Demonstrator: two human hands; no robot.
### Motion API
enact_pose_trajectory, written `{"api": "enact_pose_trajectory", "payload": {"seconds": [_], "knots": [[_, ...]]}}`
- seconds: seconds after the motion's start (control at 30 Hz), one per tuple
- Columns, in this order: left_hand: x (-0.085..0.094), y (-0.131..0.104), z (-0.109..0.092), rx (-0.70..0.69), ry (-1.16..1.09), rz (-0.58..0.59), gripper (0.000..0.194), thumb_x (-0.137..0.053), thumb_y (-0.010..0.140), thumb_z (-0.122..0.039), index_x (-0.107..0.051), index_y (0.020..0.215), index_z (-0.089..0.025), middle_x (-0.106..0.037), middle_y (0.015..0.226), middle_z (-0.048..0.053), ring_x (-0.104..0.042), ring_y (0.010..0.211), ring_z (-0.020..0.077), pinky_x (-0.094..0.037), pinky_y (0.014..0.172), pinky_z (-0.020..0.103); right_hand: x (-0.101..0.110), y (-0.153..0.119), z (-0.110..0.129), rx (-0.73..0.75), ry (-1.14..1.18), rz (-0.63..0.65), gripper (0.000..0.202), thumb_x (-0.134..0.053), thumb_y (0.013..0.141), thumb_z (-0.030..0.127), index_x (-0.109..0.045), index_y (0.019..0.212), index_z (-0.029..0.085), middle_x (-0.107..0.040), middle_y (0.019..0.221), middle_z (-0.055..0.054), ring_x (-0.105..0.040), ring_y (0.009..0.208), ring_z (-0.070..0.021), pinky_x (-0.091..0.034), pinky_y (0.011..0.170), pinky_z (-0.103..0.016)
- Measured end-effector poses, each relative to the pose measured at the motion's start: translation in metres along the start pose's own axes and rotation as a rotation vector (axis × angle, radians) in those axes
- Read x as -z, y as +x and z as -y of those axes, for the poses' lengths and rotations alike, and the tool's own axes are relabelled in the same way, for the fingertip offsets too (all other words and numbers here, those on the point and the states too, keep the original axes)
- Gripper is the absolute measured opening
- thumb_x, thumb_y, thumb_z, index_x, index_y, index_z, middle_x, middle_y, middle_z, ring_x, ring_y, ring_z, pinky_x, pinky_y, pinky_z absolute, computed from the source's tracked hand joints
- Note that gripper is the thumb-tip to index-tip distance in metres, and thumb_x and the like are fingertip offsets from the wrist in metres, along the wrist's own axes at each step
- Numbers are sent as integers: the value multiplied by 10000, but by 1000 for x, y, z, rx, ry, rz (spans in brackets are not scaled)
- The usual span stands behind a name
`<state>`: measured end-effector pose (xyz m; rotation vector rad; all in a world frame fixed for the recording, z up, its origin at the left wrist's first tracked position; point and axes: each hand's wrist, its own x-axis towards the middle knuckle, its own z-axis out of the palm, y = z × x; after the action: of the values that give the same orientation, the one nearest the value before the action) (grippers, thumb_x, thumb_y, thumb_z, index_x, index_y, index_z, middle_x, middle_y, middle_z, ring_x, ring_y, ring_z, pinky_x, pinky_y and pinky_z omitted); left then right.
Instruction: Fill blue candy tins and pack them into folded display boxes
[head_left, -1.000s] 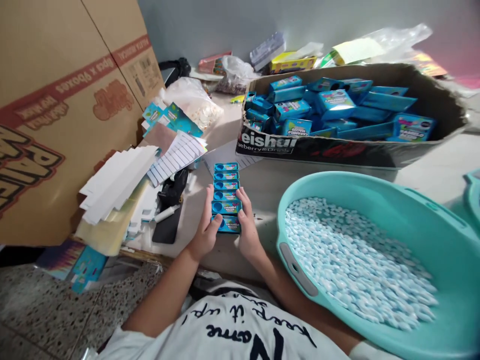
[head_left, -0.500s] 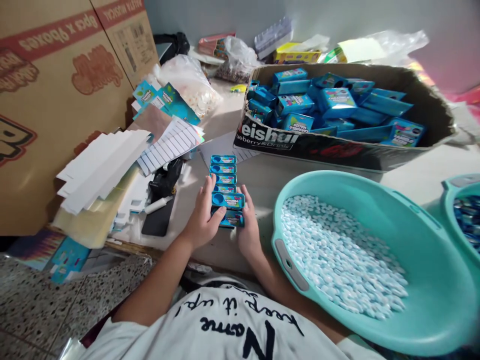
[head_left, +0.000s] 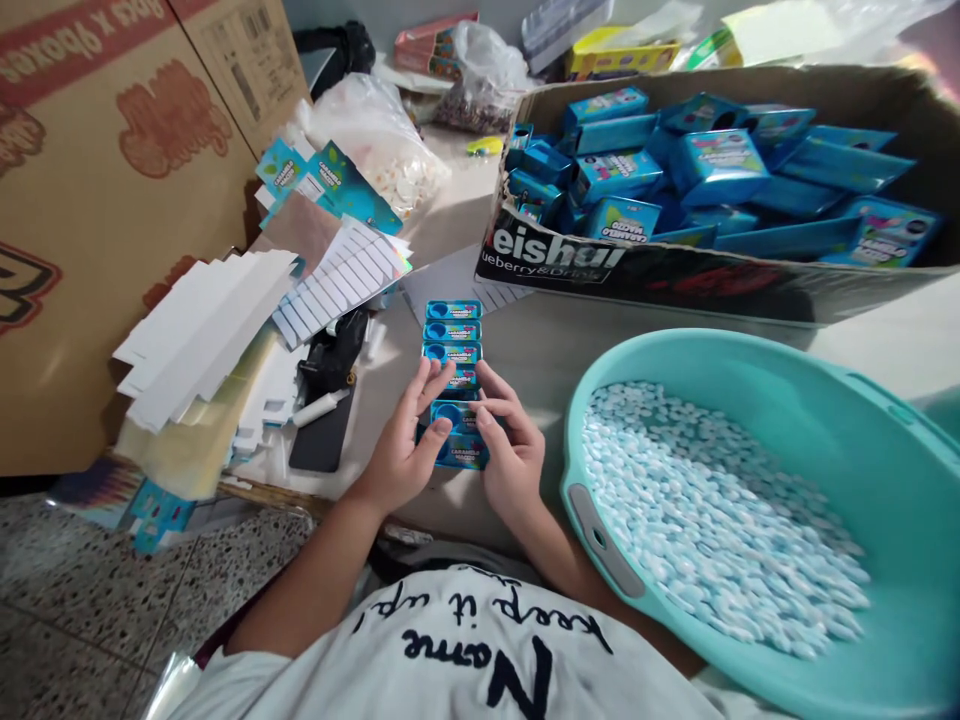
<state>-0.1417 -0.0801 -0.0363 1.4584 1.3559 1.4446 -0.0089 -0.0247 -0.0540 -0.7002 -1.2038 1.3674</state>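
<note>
Several small blue boxes (head_left: 453, 331) stand in a column on the table, their printed ends facing up. At the near end, my left hand (head_left: 405, 440) and my right hand (head_left: 514, 445) close in from both sides on a blue box (head_left: 456, 417). My left fingers reach over the middle of the column, with the thumb on the box's left end. The right thumb and fingers press at its right end. Another blue box (head_left: 461, 452) lies just nearer to me, between the palms.
A carton (head_left: 547, 262) full of blue boxes stands at the back right. The turquoise tub (head_left: 795, 350) at the right holds pale blue candies. Left are white folded cards (head_left: 210, 330), a black phone (head_left: 324, 440), a glue tube (head_left: 316, 410) and a big cardboard box (head_left: 82, 200).
My right hand has shifted its fingers and thumb over the right end of the near box. My left fingers have moved over the column. The view has shifted slightly.
</note>
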Motion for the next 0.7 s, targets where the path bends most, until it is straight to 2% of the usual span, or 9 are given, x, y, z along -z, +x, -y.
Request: {"api": "enact_pose_trajectory", "payload": {"seconds": [0.07, 0.13, 0.2, 0.27, 0.3, 0.37, 0.47, 0.6, 0.7], "knots": [[0, -1, 4, 49, -75, -12, 581, -497, 1046, -396, -303, 1591, -339, -439, 1623, 69, -317, 1556, 208, -266, 1284, 419, 0, 1, -6, -61, 68, -29, 78, -669, 935, 307, -719, 994, 294, -597, 1484, -18, -509, 1417, -256, -380, 1203, -512], [-3, 0, 8, 120, -149, -58, 575, -504, 1032, -445, -341, 1573, -338, -366, 1666, 60, -291, 1567, 220, -285, 1279, 414, 1, 3, -12, -120, 107, -30, 277, -682, 922, 321, -660, 1197, 340, -554, 1527, -4, -471, 1447, -230, -372, 1220, -495], [-7, 3, 11, 189, -188, -174, 673, -583, 981, -482, -315, 1582, -336, -229, 1721, 44, -208, 1595, 240, -271, 1288, 413, 4, 7, -17, -170, 100, -16, 440, -686, 916, 355, -576, 1343, 356, -526, 1549, -7, -445, 1464, -212, -371, 1230, -464], [-12, 7, 13, 273, -224, -297, 850, -684, 901, -486, -240, 1608, -322, -119, 1745, 42, -144, 1608, 264, -266, 1290, 418, 7, 10, -19, -215, 70, 3, 485, -681, 918, 407, -552, 1381, 339, -519, 1553, -19, -431, 1472, -212, -372, 1234, -441], [-14, 9, 13, 319, -251, -328, 922, -711, 869, -479, -206, 1619, -302, -110, 1746, 54, -147, 1607, 278, -281, 1283, 422, 9, 11, -19, -231, 54, 6, 496, -681, 916, 429, -552, 1385, 331, -517, 1553, -23, -430, 1472, -216, -375, 1233, -435], [-17, 12, 13, 398, -299, -320, 968, -706, 846, -461, -178, 1631, -252, -164, 1734, 86, -210, 1591, 302, -335, 1257, 430, 11, 11, -19, -254, 18, 6, 501, -678, 916, 462, -566, 1383, 321, -523, 1547, -32, -447, 1459, -229, -387, 1225, -440], [-17, 12, 13, 447, -296, -274, 892, -626, 878, -433, -200, 1634, -226, -245, 1712, 87, -320, 1552, 308, -392, 1223, 430, 10, 9, -17, -252, -10, 9, 472, -665, 924, 479, -600, 1359, 308, -530, 1542, -52, -477, 1437, -253, -400, 1213, -477], [-8, 10, 15, 474, -291, -239, 761, -510, 936, -418, -235, 1630, -270, -308, 1691, 49, -361, 1536, 272, -391, 1226, 431, 2, 8, -12, -116, -7, 28, 403, -672, 940, 415, -623, 1326, 310, -473, 1591, -51, -428, 1479, -250, -365, 1237, -493], [-1, 12, 14, 454, -326, -238, 709, -493, 940, -389, -301, 1609, -254, -324, 1684, 68, -346, 1543, 267, -395, 1224, 420, -5, 7, -7, -22, -1, 43, 338, -653, 963, 360, -637, 1297, 311, -465, 1596, -49, -408, 1494, -239, -346, 1249, -493]]}}
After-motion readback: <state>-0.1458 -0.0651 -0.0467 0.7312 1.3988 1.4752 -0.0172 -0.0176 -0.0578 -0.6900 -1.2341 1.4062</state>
